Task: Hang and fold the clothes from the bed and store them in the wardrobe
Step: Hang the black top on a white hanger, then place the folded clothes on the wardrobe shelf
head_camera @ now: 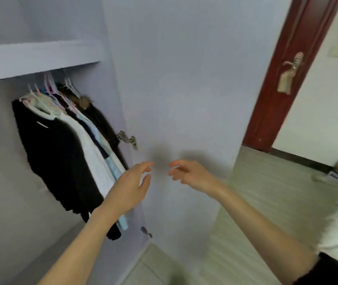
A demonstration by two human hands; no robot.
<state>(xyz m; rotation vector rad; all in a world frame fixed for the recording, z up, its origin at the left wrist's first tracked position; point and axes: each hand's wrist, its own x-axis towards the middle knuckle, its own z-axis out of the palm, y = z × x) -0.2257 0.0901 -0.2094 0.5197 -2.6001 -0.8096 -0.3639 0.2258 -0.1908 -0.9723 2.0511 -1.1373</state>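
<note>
While both hands, left [130,187] and right [188,174], reached loose-fingered and empty toward the smooth wardrobe door [184,89], soft dark and pale clothes [65,149] hung on plastic hangers [46,99] far left

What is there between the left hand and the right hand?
Nothing is held between them. In the head view, the gap between the left hand and the right hand shows only the bare wardrobe door behind, with their shadows on it.
</note>
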